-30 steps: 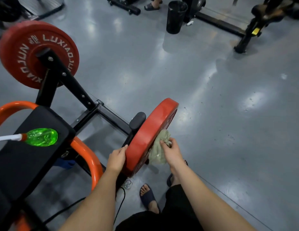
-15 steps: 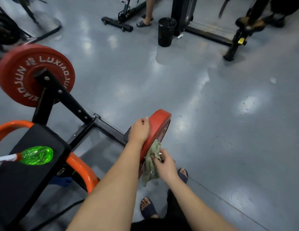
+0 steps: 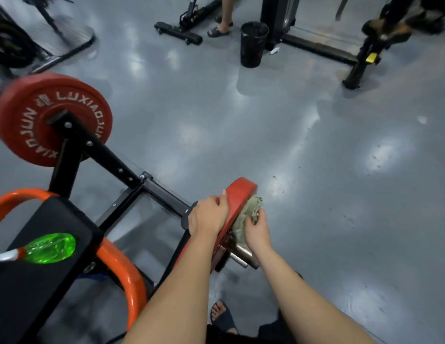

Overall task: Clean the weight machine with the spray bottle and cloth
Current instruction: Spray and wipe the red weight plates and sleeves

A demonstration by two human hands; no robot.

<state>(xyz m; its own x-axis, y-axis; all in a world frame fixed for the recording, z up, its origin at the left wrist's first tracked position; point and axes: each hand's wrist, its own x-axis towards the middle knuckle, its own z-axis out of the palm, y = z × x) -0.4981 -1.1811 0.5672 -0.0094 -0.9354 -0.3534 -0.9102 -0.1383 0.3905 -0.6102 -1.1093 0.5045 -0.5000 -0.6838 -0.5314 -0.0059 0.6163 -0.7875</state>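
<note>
The weight machine has a black frame [image 3: 152,187], an orange hoop [image 3: 122,269] and two red plates. My left hand [image 3: 207,217] grips the rim of the near red plate [image 3: 237,194], fingers curled over its edge. My right hand [image 3: 256,229] holds a crumpled pale green cloth [image 3: 243,219] pressed against that plate's outer face, just above a steel sleeve [image 3: 242,254]. The green spray bottle [image 3: 49,248] lies on its side on the black pad [image 3: 37,281] at the lower left, away from both hands. The far red plate [image 3: 25,115] marked LUXIAOJUN hangs at the left.
A black bin [image 3: 252,44] stands on the grey floor at the top, with a person's sandalled foot [image 3: 217,32] and other black machine bases [image 3: 323,50] around it. My own sandalled foot [image 3: 224,316] is below the plate. Open floor lies to the right.
My left hand climbed from the plate's lower rim to its upper rim. The cloth and my right hand slid up the plate's face. The view tilted, showing more of the room.
</note>
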